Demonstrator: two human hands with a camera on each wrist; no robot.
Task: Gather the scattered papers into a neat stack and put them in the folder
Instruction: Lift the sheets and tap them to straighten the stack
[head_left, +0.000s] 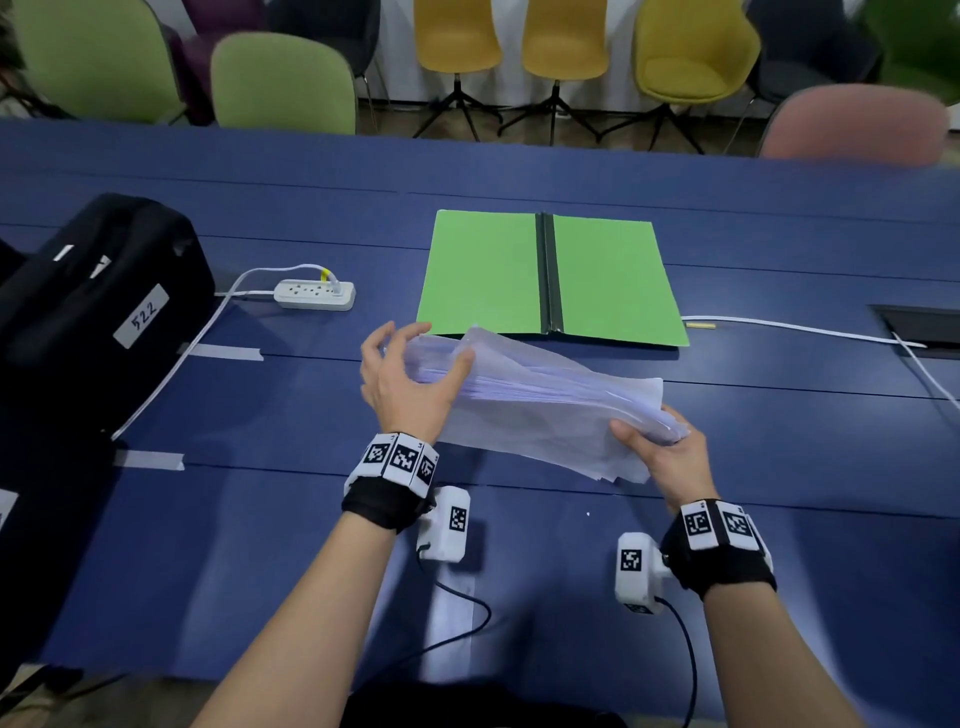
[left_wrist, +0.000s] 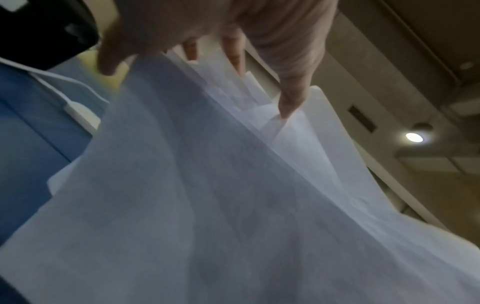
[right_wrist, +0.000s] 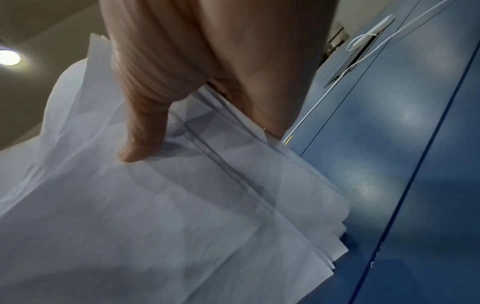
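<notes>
A loose, uneven stack of white papers (head_left: 540, 405) is held tilted above the blue table, just in front of the open green folder (head_left: 483, 270), which lies flat with a black spine. My left hand (head_left: 410, 364) curls around the stack's left end, thumb on the near face and fingers behind. My right hand (head_left: 660, 441) grips the right end, thumb on the near side. In the left wrist view the papers (left_wrist: 221, 195) fan out under the fingers (left_wrist: 291, 102). In the right wrist view the thumb (right_wrist: 140, 131) presses on the papers (right_wrist: 182, 216), whose edges are staggered.
A black bag (head_left: 93, 296) with a white label sits at the left. A white power strip (head_left: 314, 294) and its cable lie beside it. Another white cable (head_left: 789, 327) runs right to a table cable hatch (head_left: 919, 330). Chairs line the far edge.
</notes>
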